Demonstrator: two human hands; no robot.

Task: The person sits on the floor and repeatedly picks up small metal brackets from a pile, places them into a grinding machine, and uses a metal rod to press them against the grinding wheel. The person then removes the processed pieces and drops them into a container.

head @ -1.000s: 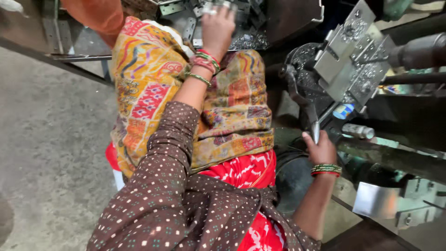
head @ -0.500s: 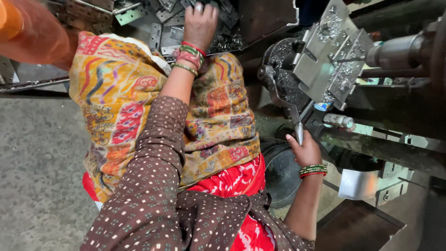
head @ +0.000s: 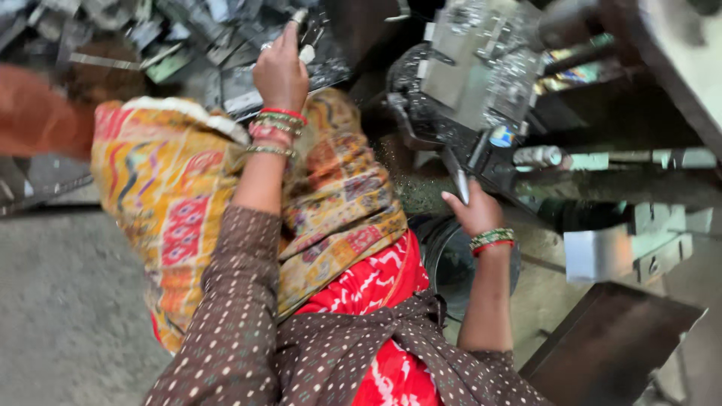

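My left hand (head: 280, 71) reaches forward into a heap of flat metal pieces (head: 188, 45), and its fingers are pinched on a small pale metal piece (head: 301, 16). My right hand (head: 474, 214) is low on the right, closed around the thin metal lever (head: 461, 184) that hangs from a grey press machine (head: 481, 60). Both wrists carry red and green bangles. A yellow and red patterned cloth (head: 173, 195) lies over my lap under the left arm.
Another person's orange sleeve (head: 37, 113) comes in from the left edge. A dark round container (head: 451, 259) sits below the machine by my right wrist. Shiny metal blocks (head: 624, 252) and a dark slab (head: 609, 346) lie to the right. Grey floor (head: 60, 301) is on the left.
The view has swung, so the machine and heap sit more to the right. My left hand stays in the heap and now pinches a piece. My right hand stays on the lever.
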